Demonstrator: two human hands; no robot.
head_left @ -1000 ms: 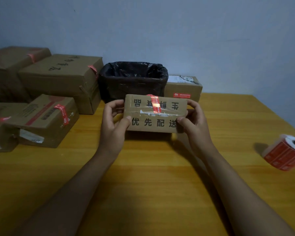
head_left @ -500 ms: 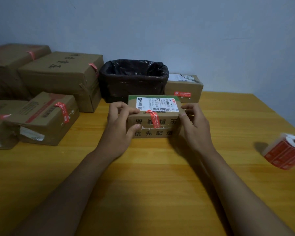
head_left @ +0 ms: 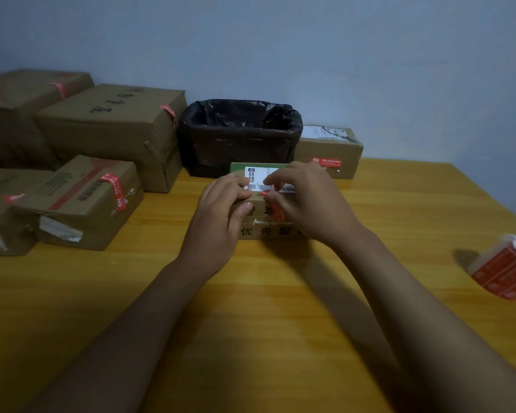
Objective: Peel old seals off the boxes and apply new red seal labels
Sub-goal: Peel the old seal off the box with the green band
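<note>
A small cardboard box (head_left: pixel 265 216) sits on the wooden table (head_left: pixel 251 323) near its middle, just in front of a bin lined with a black bag (head_left: pixel 239 135). The left hand (head_left: pixel 218 216) grips the box's left end, fingers curled over the top edge and thumb pressed on the front face. The right hand (head_left: pixel 307 201) covers the box's right half, and its fingertips pinch the upper end of the old red seal (head_left: pixel 276 208), which runs from the top, beside a white shipping label (head_left: pixel 255 175), down over the front. The right hand hides the rest of the box's top and its right end. To the right of the bin stands another box with a red seal on its front (head_left: pixel 329 153). At the left are several larger boxes (head_left: pixel 111 129), each with a red seal over an edge; the nearest (head_left: pixel 81 201) lies well apart from the hands. A roll of red seal labels (head_left: pixel 507 269) lies on its side at the table's far right edge, partly cut off by the frame.
</note>
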